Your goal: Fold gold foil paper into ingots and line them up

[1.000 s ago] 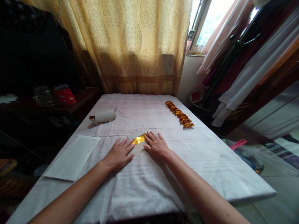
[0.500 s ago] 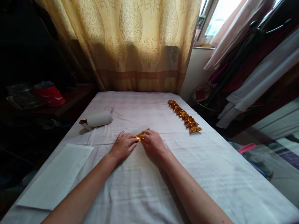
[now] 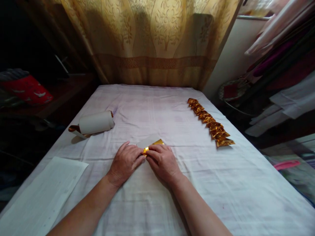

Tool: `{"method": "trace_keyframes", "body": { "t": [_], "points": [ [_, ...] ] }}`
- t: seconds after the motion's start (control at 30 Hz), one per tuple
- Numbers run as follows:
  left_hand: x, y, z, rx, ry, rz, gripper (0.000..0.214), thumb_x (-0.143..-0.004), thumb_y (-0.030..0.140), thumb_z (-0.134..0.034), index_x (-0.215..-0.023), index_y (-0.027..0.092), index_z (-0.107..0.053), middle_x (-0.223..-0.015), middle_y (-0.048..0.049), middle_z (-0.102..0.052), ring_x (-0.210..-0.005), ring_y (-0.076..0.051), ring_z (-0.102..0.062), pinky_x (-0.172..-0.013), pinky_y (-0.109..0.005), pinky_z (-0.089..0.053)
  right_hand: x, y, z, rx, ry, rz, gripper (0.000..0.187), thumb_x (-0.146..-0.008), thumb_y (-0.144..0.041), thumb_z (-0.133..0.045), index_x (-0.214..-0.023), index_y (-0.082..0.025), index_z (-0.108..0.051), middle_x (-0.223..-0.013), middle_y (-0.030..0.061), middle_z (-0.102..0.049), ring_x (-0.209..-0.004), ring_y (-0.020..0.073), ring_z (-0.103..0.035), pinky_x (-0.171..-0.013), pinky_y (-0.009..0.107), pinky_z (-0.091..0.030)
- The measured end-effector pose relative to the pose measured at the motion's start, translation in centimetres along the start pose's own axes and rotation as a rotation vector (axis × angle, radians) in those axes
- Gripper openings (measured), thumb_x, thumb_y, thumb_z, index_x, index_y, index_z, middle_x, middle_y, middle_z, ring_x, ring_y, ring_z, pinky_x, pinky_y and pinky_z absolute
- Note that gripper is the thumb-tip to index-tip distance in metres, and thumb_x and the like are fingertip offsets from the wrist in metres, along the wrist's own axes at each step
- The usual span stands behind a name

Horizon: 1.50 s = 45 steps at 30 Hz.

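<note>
A sheet of gold foil paper (image 3: pixel 159 142) with a white underside lies on the cloth at the middle, part of it folded over. My left hand (image 3: pixel 126 160) presses its left end with the fingers closed together. My right hand (image 3: pixel 163 161) grips the fold from the other side, fingertips close to those of the left. Both hands hide most of the lower part of the sheet. To the right runs a slanting row of several folded gold foil pieces (image 3: pixel 211 124), apart from the hands.
The table has a white cloth (image 3: pixel 157 203). A roll of white-backed gold paper (image 3: pixel 95 123) lies at the left, above a flat white sheet (image 3: pixel 46 196). A patterned curtain (image 3: pixel 152 42) hangs behind the far edge. A red container (image 3: pixel 29 90) stands left; clothes (image 3: pixel 287 98) hang right.
The view has tilted down and come nearer, so the table looks larger. Both hands stay on the gold paper, the fingers of the right hand shifting slightly along the fold.
</note>
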<state>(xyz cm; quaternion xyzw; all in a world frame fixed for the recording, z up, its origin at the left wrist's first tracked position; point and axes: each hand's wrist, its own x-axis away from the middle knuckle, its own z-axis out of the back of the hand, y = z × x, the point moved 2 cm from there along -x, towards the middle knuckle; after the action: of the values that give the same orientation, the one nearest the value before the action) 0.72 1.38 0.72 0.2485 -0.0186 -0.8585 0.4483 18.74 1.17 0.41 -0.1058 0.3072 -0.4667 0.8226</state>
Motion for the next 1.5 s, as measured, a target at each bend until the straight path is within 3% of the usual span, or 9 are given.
{"method": "trace_keyframes", "body": {
  "t": [0.17,0.4,0.9,1.5],
  "points": [
    [0.0,-0.1,0.1,0.047,-0.038,0.026,0.022,-0.095,0.04,-0.055,-0.102,0.024,-0.069,-0.101,-0.0034,-0.073,-0.098,-0.02,-0.063,-0.104,-0.043,-0.041,0.1,0.3,-0.4,-0.076,0.08,-0.032,0.016,-0.095,-0.025,-0.059,-0.095,-0.026,-0.075,-0.093,0.0039,-0.072,-0.087,0.0184,-0.062,-0.08,0.034,-0.046],
    [-0.1,-0.2,0.1,0.038,0.011,0.06,0.024,-0.097,0.034,-0.051,-0.088,0.023,-0.071,-0.092,-0.0044,-0.069,-0.091,-0.02,-0.059,-0.086,-0.038,-0.046,0.1,0.4,-0.1,-0.109,0.074,-0.054,0.018,-0.092,-0.025,-0.058,-0.081,-0.024,-0.073,-0.084,0.0044,-0.07,-0.081,0.018,-0.061,-0.076,0.032,-0.046],
    [-0.1,0.4,-0.4,0.109,-0.003,0.196,0.015,-0.092,0.032,-0.06,-0.08,0.022,-0.065,-0.099,-0.0039,-0.066,-0.098,-0.022,-0.057,-0.089,-0.039,-0.044,0.1,0.0,-0.4,-0.062,0.043,-0.193,0.005,-0.088,-0.021,-0.059,-0.085,-0.022,-0.063,-0.076,0.0011,-0.066,-0.074,0.0184,-0.059,-0.07,0.031,-0.039],
    [-0.2,0.8,-0.6,0.036,-0.033,0.273,0.013,-0.086,0.027,-0.067,-0.08,0.022,-0.057,-0.106,-0.0042,-0.064,-0.104,-0.023,-0.054,-0.089,-0.038,-0.042,0.1,-0.3,-0.8,0.022,0.003,-0.177,0.011,-0.09,-0.021,-0.059,-0.081,-0.02,-0.065,-0.078,0.0031,-0.063,-0.076,0.0183,-0.056,-0.071,0.03,-0.035]
  ]
}}
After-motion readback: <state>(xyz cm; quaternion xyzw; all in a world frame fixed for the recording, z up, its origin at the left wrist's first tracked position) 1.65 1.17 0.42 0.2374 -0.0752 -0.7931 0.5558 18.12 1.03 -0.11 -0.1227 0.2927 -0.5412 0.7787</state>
